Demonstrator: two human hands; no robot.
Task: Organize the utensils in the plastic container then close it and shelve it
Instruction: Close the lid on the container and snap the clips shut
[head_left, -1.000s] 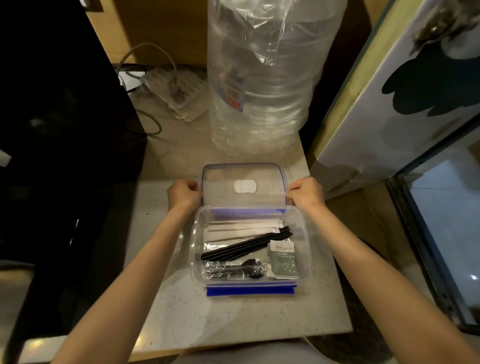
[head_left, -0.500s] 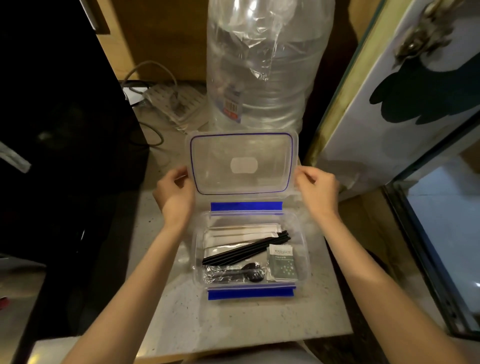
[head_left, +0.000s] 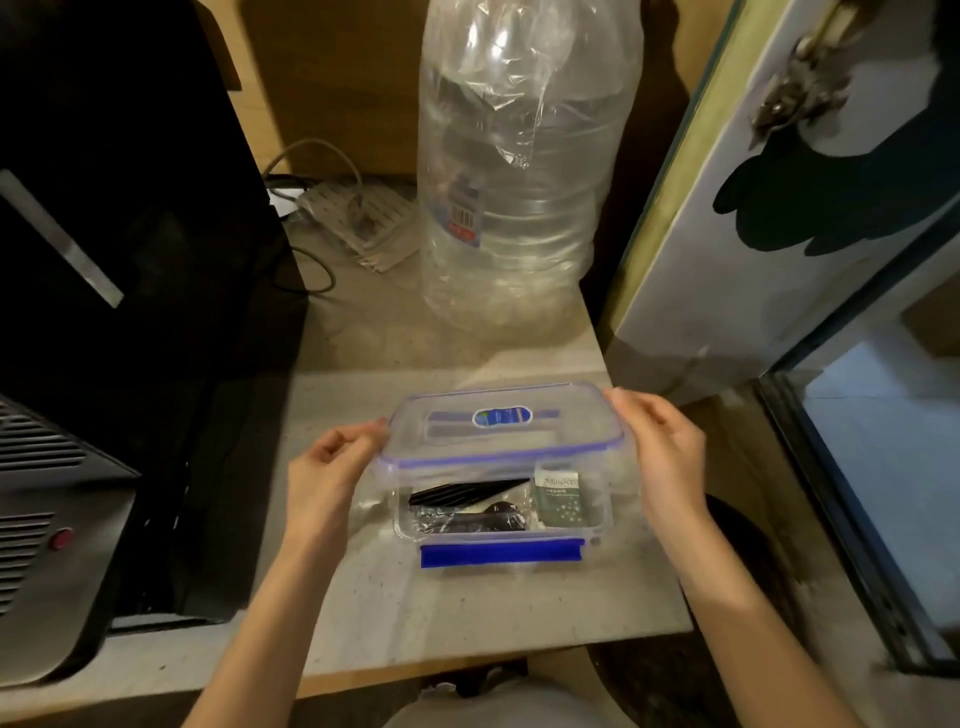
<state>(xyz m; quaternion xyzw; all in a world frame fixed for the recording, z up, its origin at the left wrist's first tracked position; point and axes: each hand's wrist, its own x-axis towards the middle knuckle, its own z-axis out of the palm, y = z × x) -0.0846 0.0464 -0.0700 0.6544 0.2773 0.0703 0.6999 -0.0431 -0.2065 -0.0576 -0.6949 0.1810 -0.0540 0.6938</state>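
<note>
Swinging the clear lid (head_left: 506, 426) down from upright, we pinch its ends with left hand (head_left: 332, 467) and right hand (head_left: 667, 452), so the utensil container (head_left: 501, 514) below our fingers is nearly closed, blue latch (head_left: 501, 553) still undone.

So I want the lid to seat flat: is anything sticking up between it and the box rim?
Nothing visible does. The straws, spoon and packet lie below the rim of the box; the back, under the lid, is hidden.

Lid (head_left: 504, 423) hides the container's (head_left: 597, 530) rear contents; bottle (head_left: 524, 171) top cropped
</note>
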